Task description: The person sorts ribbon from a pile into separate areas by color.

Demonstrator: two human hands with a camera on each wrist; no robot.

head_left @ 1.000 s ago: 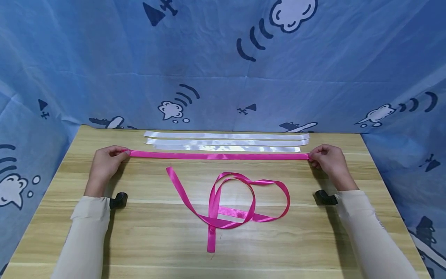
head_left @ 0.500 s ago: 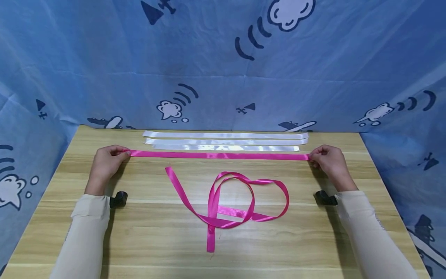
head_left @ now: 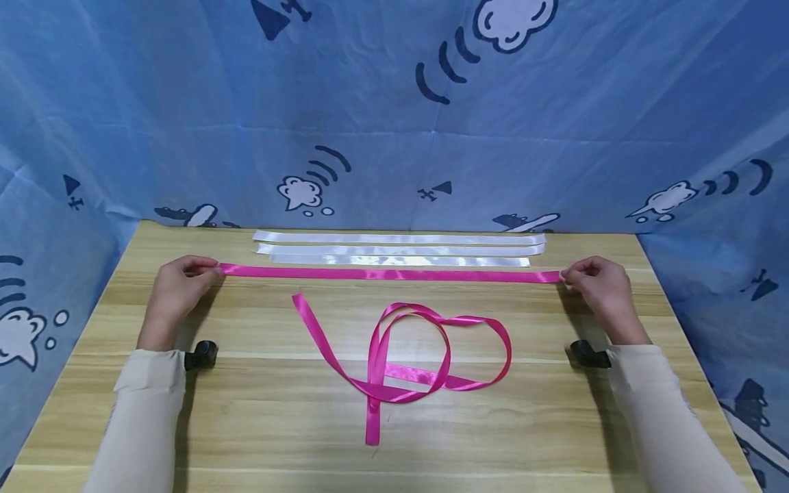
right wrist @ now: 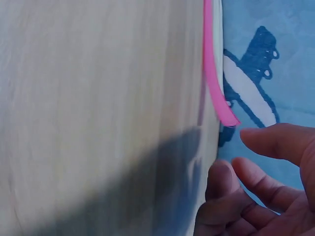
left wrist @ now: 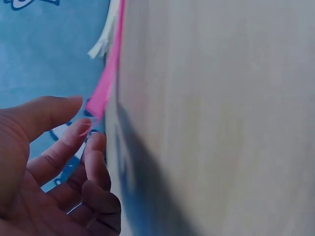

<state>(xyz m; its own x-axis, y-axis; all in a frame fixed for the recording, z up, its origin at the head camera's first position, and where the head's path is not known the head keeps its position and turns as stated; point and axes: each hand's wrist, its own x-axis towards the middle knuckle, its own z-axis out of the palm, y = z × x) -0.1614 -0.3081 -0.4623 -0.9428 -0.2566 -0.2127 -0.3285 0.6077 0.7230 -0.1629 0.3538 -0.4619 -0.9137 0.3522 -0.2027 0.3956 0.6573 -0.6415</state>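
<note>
1. Blue printed cloth backdrop (head_left: pixel 382 89): hangs beyond both hands, with further panels outside them on either side.
2. Pale wood-grain bench (head_left: pixel 277 438): extends beneath both hands.
3. Cream fabric sleeves (head_left: pixel 144 418): cover the forearms behind the hands. A small black device (head_left: pixel 201 356) sits at the left wrist, with a matching one at the right.
4. Left hand (head_left: pixel 179 284): thumb and forefinger parted, other fingers bent, no grip found. A frayed thread (left wrist: pixel 86 132) from the ribbon's end crosses the forefinger tip; contact cannot be confirmed.
5. Right hand (head_left: pixel 603 287): thumb and fingers likewise parted, nothing held; the ribbon's end is just beside the thumb tip.
6. Long looped pink satin ribbon (head_left: pixel 409 374): lies between the hands, nearer the body, crossing itself in loose loops.
7. Straight pink satin ribbon (head_left: pixel 388 274): runs from hand to hand across the bench, without visible twists. Assessed as very light, soft and limp, with a slippery face; likely to shift or curl if nudged. Best held by a thumb-and-forefinger pinch at each end, under even, gentle tension. Ends judged prone to fraying.
8. Three white satin strips (head_left: pixel 401 250): side by side just beyond the straight ribbon, inside the span of the hands.
</note>
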